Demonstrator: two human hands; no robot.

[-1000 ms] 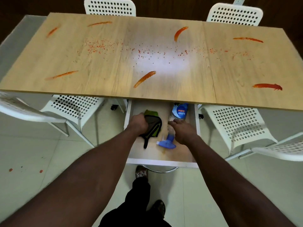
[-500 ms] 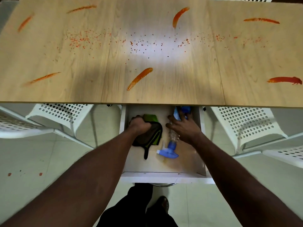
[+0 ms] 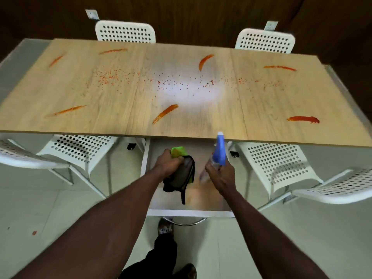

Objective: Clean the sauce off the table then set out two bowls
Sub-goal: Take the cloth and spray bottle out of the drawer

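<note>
since half a second ago the spray bottle [image 3: 220, 152] has come up off the floor of the open drawer [image 3: 189, 213], where it lay flat. it now stands nearly upright in the right hand [image 3: 221, 177], blue trigger head uppermost and overlapping the near edge of the table [image 3: 120, 93] at lower centre of the frame. right hand: fingers curled round the bottle's clear neck; lower body blurred. left hand [image 3: 168, 163]: closed in a fist on a bundled cloth [image 3: 181, 176], grey-black with a green part showing above the knuckles and a dark strap hanging over the drawer; contact between bundle and drawer floor cannot be told. sauce [image 3: 165, 114]: orange-red streaks lie across the tabletop at left, centre and right, with a band of fine specks running across the middle. white perforated chairs [image 3: 124, 32] stand at the far and near sides of the table. one red spot [image 3: 34, 232] marks the floor at lower left.
</note>
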